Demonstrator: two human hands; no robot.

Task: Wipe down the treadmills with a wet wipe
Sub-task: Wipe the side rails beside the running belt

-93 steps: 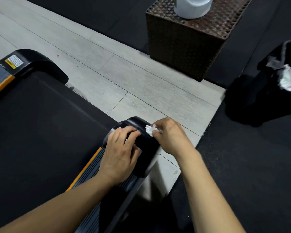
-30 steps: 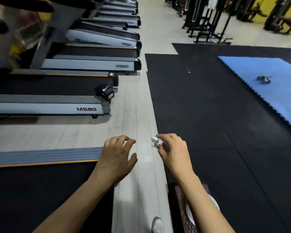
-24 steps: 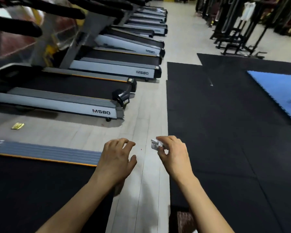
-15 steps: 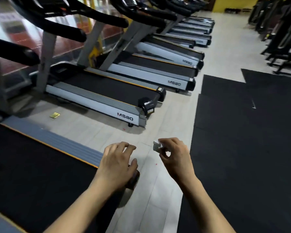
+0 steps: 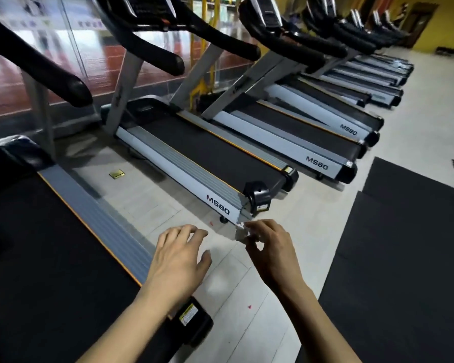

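Head view looks down a long row of treadmills beside a glass wall. The left hand point(image 5: 177, 260) hangs in the air with its palm down, fingers spread and relaxed, holding nothing; it floats above the rear right corner of the nearest treadmill point(image 5: 50, 258) and the pale floor point(image 5: 247, 323). The right hand point(image 5: 271, 254) is curled, and its thumb and fingertips pinch a small crumpled white wet wipe point(image 5: 240, 233), a bunched scrap that pokes out to the left of the fingers. The wipe is in the air, touching no machine, and in the frame it sits just below the rear corner of the second treadmill point(image 5: 207, 155).

The nearest treadmill shows a broad matte black belt, edged by a thin orange line and a ribbed grey side rail point(image 5: 100, 218). Its rounded black end cap point(image 5: 194, 320) carries a small yellow and white label. The second treadmill has the same dark belt, a smooth silver side panel printed "MS80", and a glossy black rear cap point(image 5: 258, 196). Thick padded black handrails point(image 5: 152, 48) curve forward on angled grey metal posts.

The floor is of light plank-like tiles with fine seams, and a small flat gold-coloured piece point(image 5: 116, 174) lies on it between the two closest machines. To the right lie matte black rubber mats point(image 5: 404, 258) with straight cut edges.
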